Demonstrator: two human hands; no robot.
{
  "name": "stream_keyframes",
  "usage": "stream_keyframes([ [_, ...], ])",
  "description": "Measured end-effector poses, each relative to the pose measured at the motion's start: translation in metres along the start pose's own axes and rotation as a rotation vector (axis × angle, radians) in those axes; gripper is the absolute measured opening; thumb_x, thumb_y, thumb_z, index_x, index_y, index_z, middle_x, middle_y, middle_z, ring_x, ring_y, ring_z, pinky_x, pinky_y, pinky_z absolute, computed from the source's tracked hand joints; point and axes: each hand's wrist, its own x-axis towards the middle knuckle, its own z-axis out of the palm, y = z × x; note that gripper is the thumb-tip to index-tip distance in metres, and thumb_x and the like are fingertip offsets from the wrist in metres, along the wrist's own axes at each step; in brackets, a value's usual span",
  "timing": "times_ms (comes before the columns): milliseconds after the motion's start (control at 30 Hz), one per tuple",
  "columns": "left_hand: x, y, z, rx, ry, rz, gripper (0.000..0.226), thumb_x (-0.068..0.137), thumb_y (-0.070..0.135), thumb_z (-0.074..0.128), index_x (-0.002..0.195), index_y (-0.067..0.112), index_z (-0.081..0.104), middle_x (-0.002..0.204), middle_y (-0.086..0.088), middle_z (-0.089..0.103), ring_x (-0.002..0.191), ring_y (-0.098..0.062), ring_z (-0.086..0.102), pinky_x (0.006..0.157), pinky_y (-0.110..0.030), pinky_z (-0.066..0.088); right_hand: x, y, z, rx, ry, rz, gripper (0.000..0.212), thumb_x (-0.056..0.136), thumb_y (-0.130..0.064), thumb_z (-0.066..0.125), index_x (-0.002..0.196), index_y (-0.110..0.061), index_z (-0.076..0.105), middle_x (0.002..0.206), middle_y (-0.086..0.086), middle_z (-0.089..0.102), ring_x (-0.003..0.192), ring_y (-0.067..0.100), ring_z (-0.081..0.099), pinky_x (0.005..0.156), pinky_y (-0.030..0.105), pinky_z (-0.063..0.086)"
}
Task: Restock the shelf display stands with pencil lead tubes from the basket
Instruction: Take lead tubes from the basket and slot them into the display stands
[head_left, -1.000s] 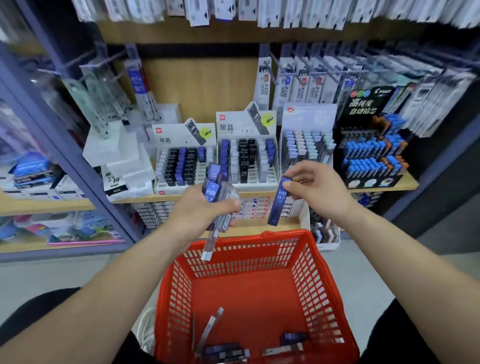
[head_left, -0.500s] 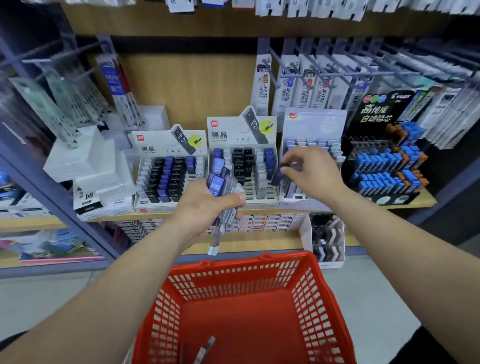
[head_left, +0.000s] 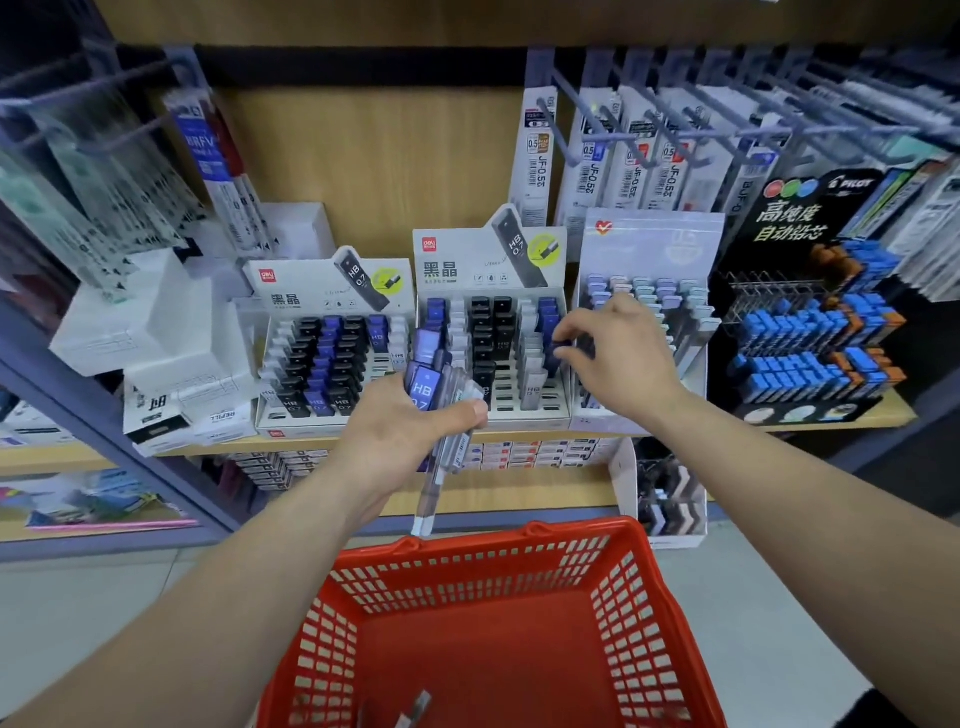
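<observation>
My left hand (head_left: 400, 436) grips a bundle of pencil lead tubes (head_left: 434, 395), blue HB 0.7 ones on top and clear ones hanging below. My right hand (head_left: 618, 353) reaches over the middle white display stand (head_left: 488, 270) and pinches a blue lead tube (head_left: 563, 347) at the stand's right-hand column of slots. A second white display stand (head_left: 291, 291) with black and blue tubes sits to the left. The red basket (head_left: 613, 587) is below my arms, with a tube (head_left: 413, 709) lying in its bottom.
A pale stand (head_left: 649, 239) with pastel tubes sits right of the middle stand, then a black stand (head_left: 810, 332) with blue tubes. White boxes (head_left: 145, 322) are stacked at the left. Hooks with hanging refill packs (head_left: 623, 156) jut out above. A lower shelf (head_left: 509, 493) holds more boxes.
My right hand carried the blue tube up from over the basket to the middle stand's right column. The view moved closer to the shelf. My left hand kept its bundle.
</observation>
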Motion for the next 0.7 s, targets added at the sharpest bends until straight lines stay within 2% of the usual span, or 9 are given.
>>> stream_keyframes([
  [133, -0.001, 0.001, -0.002, 0.008, -0.004, 0.012, 0.014, 0.083, 0.026, 0.082, 0.087, 0.013, 0.08, 0.088, 0.006, 0.079, 0.084, -0.001, 0.072, 0.076, -0.02, 0.046, 0.003, 0.003, 0.001, 0.025, -0.027, -0.007, 0.014, 0.08, -0.023, 0.081, 0.092, -0.024, 0.074, 0.063, -0.027, 0.037, 0.084, 0.02, 0.049, 0.076, 0.031, 0.039],
  [233, -0.002, 0.001, -0.002, 0.015, 0.003, 0.022, 0.014, 0.083, 0.026, 0.082, 0.086, 0.013, 0.08, 0.089, 0.005, 0.079, 0.086, -0.003, 0.073, 0.077, -0.021, 0.047, 0.006, 0.006, 0.002, 0.014, -0.053, -0.011, 0.012, 0.081, -0.024, 0.08, 0.092, -0.025, 0.074, 0.063, -0.021, 0.046, 0.082, 0.014, 0.042, 0.073, 0.029, 0.034],
  [300, -0.003, 0.001, -0.001, 0.001, 0.002, 0.024, 0.014, 0.084, 0.024, 0.082, 0.089, 0.012, 0.079, 0.089, 0.003, 0.08, 0.087, -0.006, 0.074, 0.077, -0.022, 0.049, 0.007, 0.007, 0.004, 0.002, -0.02, -0.009, 0.011, 0.084, -0.021, 0.079, 0.094, -0.022, 0.076, 0.063, -0.017, 0.05, 0.081, 0.017, 0.042, 0.073, 0.03, 0.035],
  [333, -0.004, 0.001, -0.001, -0.009, 0.001, 0.024, 0.014, 0.084, 0.023, 0.082, 0.09, 0.011, 0.078, 0.088, 0.002, 0.08, 0.087, -0.007, 0.074, 0.078, -0.023, 0.05, 0.006, 0.007, 0.005, -0.013, 0.003, -0.017, 0.01, 0.085, -0.018, 0.078, 0.095, -0.019, 0.077, 0.065, -0.012, 0.058, 0.08, 0.02, 0.045, 0.074, 0.032, 0.038],
  [400, -0.006, 0.002, -0.001, -0.014, 0.001, 0.026, 0.014, 0.084, 0.022, 0.081, 0.091, 0.01, 0.078, 0.088, 0.002, 0.08, 0.087, -0.008, 0.074, 0.079, -0.024, 0.05, 0.005, 0.007, 0.007, -0.072, 0.035, -0.042, 0.011, 0.087, -0.014, 0.075, 0.097, -0.015, 0.078, 0.084, 0.0, 0.072, 0.083, 0.03, 0.054, 0.079, 0.036, 0.044],
  [533, -0.008, 0.002, -0.003, 0.011, 0.007, 0.029, 0.015, 0.085, 0.024, 0.081, 0.09, 0.011, 0.079, 0.087, 0.004, 0.079, 0.085, -0.005, 0.074, 0.076, -0.019, 0.049, 0.003, 0.006, 0.008, -0.198, -0.009, -0.075, 0.016, 0.089, -0.02, 0.072, 0.104, -0.018, 0.079, 0.099, 0.002, 0.071, 0.092, 0.036, 0.054, 0.084, 0.045, 0.046],
  [633, -0.009, 0.002, -0.006, 0.011, 0.008, 0.025, 0.019, 0.084, 0.026, 0.082, 0.095, 0.011, 0.078, 0.088, 0.004, 0.08, 0.087, -0.006, 0.074, 0.082, -0.025, 0.051, 0.005, 0.0, 0.003, -0.211, -0.094, -0.03, 0.025, 0.093, -0.025, 0.066, 0.116, -0.02, 0.075, 0.111, 0.002, 0.067, 0.103, 0.035, 0.052, 0.091, 0.045, 0.041],
  [700, -0.01, 0.002, -0.009, -0.006, 0.015, 0.024, 0.021, 0.082, 0.026, 0.083, 0.096, 0.011, 0.077, 0.088, 0.001, 0.08, 0.088, -0.011, 0.075, 0.083, -0.029, 0.053, 0.005, -0.011, -0.008, -0.162, -0.085, 0.005, 0.029, 0.093, -0.025, 0.065, 0.121, -0.019, 0.072, 0.113, 0.004, 0.065, 0.105, 0.033, 0.053, 0.095, 0.044, 0.042],
])
